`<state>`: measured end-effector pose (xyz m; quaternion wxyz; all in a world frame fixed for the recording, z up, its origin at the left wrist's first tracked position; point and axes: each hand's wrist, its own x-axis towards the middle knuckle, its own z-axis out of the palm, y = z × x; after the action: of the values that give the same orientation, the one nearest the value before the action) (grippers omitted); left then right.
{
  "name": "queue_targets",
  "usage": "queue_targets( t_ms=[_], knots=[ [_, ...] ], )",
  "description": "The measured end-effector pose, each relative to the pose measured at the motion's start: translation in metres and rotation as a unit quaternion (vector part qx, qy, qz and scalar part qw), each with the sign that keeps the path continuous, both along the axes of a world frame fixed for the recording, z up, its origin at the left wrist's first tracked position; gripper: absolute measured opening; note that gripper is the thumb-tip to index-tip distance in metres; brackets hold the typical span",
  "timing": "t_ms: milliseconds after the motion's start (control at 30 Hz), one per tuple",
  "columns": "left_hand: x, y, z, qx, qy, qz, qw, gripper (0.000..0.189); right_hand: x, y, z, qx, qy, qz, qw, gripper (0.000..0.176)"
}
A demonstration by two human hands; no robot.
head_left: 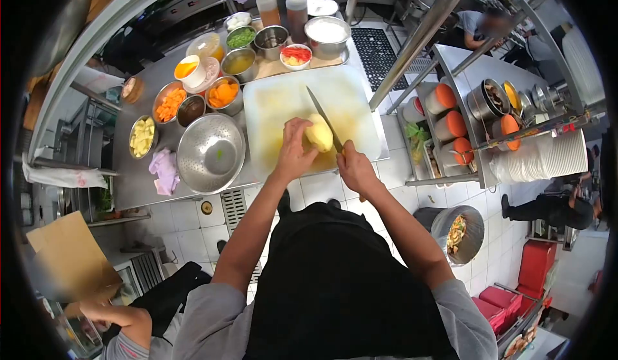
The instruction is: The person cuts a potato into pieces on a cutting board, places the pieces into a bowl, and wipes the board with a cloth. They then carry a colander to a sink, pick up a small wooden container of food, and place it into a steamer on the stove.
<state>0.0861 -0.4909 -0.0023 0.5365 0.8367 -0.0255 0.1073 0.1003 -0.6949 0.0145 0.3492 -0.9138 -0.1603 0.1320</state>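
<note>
A peeled yellow potato (318, 133) rests on the white cutting board (283, 99). My left hand (295, 149) presses on it from the near left side. My right hand (354, 167) grips the handle of a knife (323, 119), whose blade slants up and left across the top of the potato. Both forearms reach out from grey sleeves over a black apron.
A large steel colander (210, 153) and a pink cloth (165, 170) lie left of the board. Bowls of cut vegetables (224, 94), sauce bottles (296, 13) and a pot (327, 37) stand behind. A waste bin (458, 232) is on the floor at right. Another person's arm (125, 318) shows at lower left.
</note>
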Motion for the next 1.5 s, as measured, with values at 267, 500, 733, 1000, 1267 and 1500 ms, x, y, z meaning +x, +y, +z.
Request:
queue_targets(
  t_ms=[267, 500, 733, 1000, 1267, 1500],
  knots=[
    [0.01, 0.013, 0.013, 0.119, -0.011, -0.059, 0.991, 0.051, 0.001, 0.007, 0.038, -0.025, -0.026, -0.003, 0.999, 0.023],
    [0.015, 0.017, 0.008, 0.099, -0.034, -0.071, 0.992, 0.051, -0.017, 0.016, 0.068, -0.071, -0.001, 0.006, 0.997, 0.024],
    [0.02, 0.016, 0.008, 0.14, -0.08, -0.062, 0.985, 0.051, -0.014, 0.016, 0.069, -0.085, 0.036, -0.025, 0.995, 0.018],
    [0.053, 0.025, 0.022, 0.193, 0.089, -0.099, 0.972, 0.058, -0.06, -0.055, 0.02, -0.074, -0.014, -0.094, 0.993, 0.024],
    [0.053, 0.019, 0.011, 0.218, 0.123, -0.101, 0.963, 0.069, -0.109, -0.042, 0.029, -0.097, 0.05, -0.118, 0.987, 0.035],
    [0.053, -0.002, 0.029, 0.245, 0.125, -0.106, 0.956, 0.069, -0.088, -0.027, 0.05, -0.124, -0.001, -0.041, 0.991, 0.029]
  ],
)
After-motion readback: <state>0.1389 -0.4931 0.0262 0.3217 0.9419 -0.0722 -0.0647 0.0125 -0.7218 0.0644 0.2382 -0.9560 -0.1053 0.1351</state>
